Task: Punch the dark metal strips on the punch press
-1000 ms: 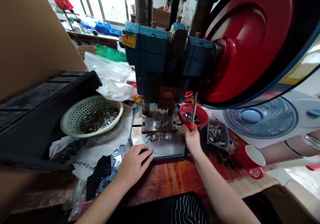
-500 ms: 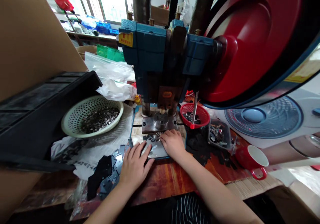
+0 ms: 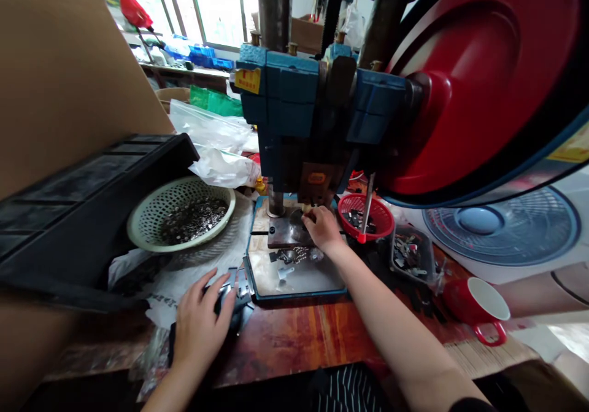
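Note:
A blue bench press (image 3: 285, 93) stands in front of me. My right hand (image 3: 323, 228) reaches in under its ram, thumb and fingertips closed together above the steel die block (image 3: 285, 233); whatever they pinch is hidden. My left hand (image 3: 200, 320) lies over a pile of flat dark metal pieces (image 3: 242, 286) left of the press base, its fingers apart. On the pale base plate (image 3: 304, 283) rest a cluster of small metal bits (image 3: 294, 255) and one light metal piece (image 3: 284, 272).
A pale green basket (image 3: 133, 228) of small metal parts sits at left beside a black crate (image 3: 92, 215). To the right are a red basket (image 3: 390, 225), a clear plastic box (image 3: 409, 255), a red mug (image 3: 460, 301) and a fan (image 3: 483, 221). A large red wheel (image 3: 483, 93) overhangs the right side.
My right hand has moved forward from the base plate to the die under the ram. My left hand has left the base plate and moved left onto the metal pieces.

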Demonstrator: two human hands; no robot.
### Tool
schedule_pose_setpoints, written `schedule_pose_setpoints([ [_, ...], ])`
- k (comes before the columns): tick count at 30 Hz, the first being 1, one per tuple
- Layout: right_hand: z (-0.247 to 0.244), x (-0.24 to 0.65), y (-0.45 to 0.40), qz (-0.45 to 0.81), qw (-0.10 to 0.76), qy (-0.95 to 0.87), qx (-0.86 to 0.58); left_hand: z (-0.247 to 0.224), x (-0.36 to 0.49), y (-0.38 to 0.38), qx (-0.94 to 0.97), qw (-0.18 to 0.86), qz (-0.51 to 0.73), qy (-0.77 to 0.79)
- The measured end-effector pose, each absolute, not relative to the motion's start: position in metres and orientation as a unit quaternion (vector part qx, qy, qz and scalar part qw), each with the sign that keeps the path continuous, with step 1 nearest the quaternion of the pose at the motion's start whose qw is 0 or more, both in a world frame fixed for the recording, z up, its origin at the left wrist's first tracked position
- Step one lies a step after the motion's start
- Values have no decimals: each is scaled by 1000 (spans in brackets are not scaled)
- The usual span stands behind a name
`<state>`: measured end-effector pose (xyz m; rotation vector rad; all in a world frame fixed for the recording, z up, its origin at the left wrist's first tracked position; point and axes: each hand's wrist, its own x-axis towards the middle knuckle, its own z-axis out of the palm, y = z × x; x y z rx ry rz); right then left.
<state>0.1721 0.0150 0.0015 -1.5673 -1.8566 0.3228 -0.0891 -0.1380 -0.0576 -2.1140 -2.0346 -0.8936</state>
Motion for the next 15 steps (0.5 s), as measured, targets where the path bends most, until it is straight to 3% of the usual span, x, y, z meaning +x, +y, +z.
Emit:
schedule_pose_setpoints([
  [7,-9,175,23,193,404,-688,-571,-76,-140,-166,-637,-10,-253,-728],
  [15,-15,178,19,228,461,-651,-558,-70,-130,-142,-649,-31,-196,-734],
])
